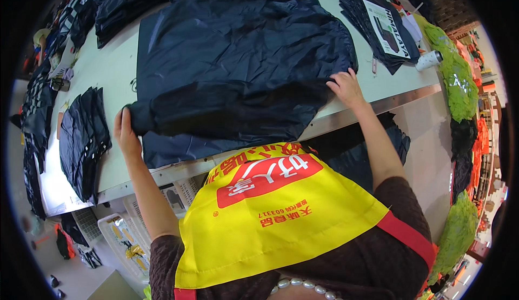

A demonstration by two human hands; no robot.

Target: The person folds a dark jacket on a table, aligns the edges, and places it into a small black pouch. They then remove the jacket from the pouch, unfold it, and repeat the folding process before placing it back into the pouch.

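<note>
A large piece of thin, shiny black cloth [232,46] lies creased over the pale table in front of me. Its near part is a long folded strip [216,105] stretched between my hands. My left hand [127,132] grips the strip's left end, fingers over the cloth and thumb hidden. At the right end my right hand [346,88] is closed on the edge of the same cloth, thumb and fingers pinching it. More black cloth lies flat beneath the strip and reaches the table's front edge.
Stacked black cut pieces [84,140] lie at the left. A black stack with a printed white sheet [384,27] is at the far right, beside a thread cone [428,60]. A small red tool [374,66] lies near it. Yellow-green cloth [459,84] piles up beyond the table [116,84].
</note>
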